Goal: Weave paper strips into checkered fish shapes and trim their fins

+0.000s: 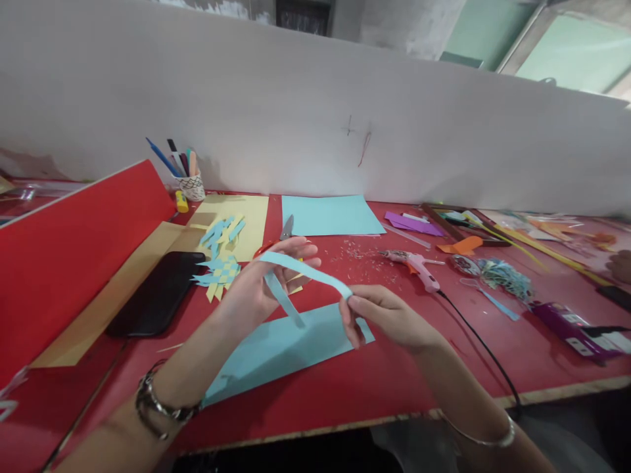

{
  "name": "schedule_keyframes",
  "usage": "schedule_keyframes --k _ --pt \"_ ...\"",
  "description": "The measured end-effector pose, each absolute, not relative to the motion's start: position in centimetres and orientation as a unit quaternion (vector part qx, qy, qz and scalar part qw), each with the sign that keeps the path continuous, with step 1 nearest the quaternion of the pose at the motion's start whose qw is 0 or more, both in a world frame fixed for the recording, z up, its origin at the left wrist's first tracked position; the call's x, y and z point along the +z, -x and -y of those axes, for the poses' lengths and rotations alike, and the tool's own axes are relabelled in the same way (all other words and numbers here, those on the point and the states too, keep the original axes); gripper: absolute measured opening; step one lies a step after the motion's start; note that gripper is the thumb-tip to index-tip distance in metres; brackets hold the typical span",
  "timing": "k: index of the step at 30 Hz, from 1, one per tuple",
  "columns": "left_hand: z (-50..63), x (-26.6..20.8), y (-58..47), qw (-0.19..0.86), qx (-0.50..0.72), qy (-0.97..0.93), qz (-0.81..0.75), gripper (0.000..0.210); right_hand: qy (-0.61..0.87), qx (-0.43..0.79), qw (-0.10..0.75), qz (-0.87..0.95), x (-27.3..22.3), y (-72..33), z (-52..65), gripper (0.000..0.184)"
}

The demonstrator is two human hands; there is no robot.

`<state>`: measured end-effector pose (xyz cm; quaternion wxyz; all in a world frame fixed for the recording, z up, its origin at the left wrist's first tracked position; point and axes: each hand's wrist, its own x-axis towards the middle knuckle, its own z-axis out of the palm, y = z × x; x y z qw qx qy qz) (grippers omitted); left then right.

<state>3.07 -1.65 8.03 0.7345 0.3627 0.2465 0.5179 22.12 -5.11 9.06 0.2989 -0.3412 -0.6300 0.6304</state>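
Pinched between the fingertips of my right hand (387,315) is one end of a narrow light-blue paper strip (315,272). The strip runs across to my left hand (256,279), bends there, and its other end hangs down below the palm. My left hand is palm up with its fingers stretched out, the strip lying over it. Underneath both hands, a larger light-blue paper sheet (286,351) lies on the red table. Just behind my left hand are scissors (287,226), their handles partly hidden. Woven blue and yellow paper strips (219,272) lie to its left.
A black phone (155,295) and red board (83,256) are at left. A pen cup (191,186) stands near the wall, beside yellow paper (251,210) and a blue sheet (330,215). At right lie a pink glue gun (417,266), its cord, and a purple power strip (566,328).
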Motion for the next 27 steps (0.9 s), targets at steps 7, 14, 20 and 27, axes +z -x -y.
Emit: schedule_keyframes --k 7,14,20,27 --pt "2.0 9.4 -3.3 0.753 0.528 -0.316 -0.236 0.023 0.388 0.584 0.194 0.686 6.6 -21.9 3.9 0.031" --pt "2.5 8.2 -4.1 0.759 0.373 -0.453 -0.281 0.014 0.467 0.283 0.396 0.738 8.3 -20.6 3.5 0.014" --pt "3.0 7.2 -4.7 0.793 0.242 -0.439 -0.347 0.015 0.354 0.2 0.333 0.851 8.0 -19.7 3.2 0.017" --pt "3.1 6.9 -4.6 0.782 0.225 -0.465 -0.349 0.013 0.348 0.302 0.303 0.834 7.8 -20.1 3.2 0.019"
